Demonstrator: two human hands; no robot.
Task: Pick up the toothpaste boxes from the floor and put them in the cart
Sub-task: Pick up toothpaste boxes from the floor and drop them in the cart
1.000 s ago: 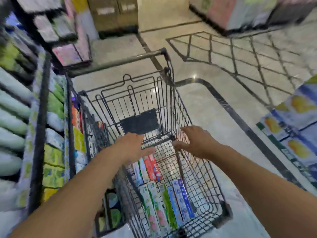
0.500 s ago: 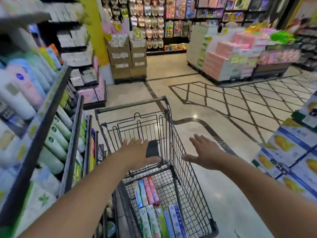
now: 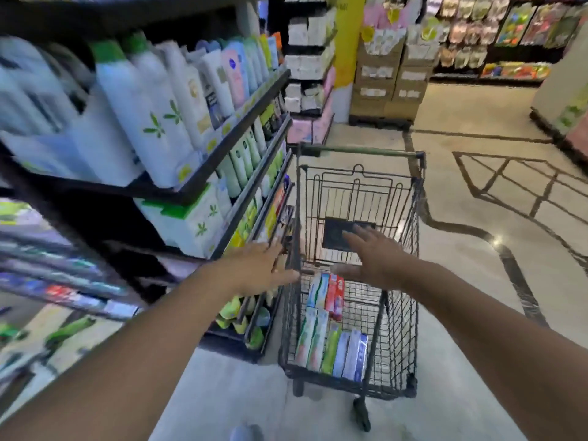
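toothpaste boxes (image 3: pixel 331 332) inside wire cart (image 3: pixel 404 329)

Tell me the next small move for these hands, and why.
Probably lower both hands and look down for more boxes: the left hand and right hand are open and hold nothing, toothpaste boxes already lie in the cart, and none shows on the visible floor.

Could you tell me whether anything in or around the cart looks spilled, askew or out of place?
Nothing stands out: the toothpaste boxes lie flat in neat rows on the cart floor, and no box shows on the visible tiles.
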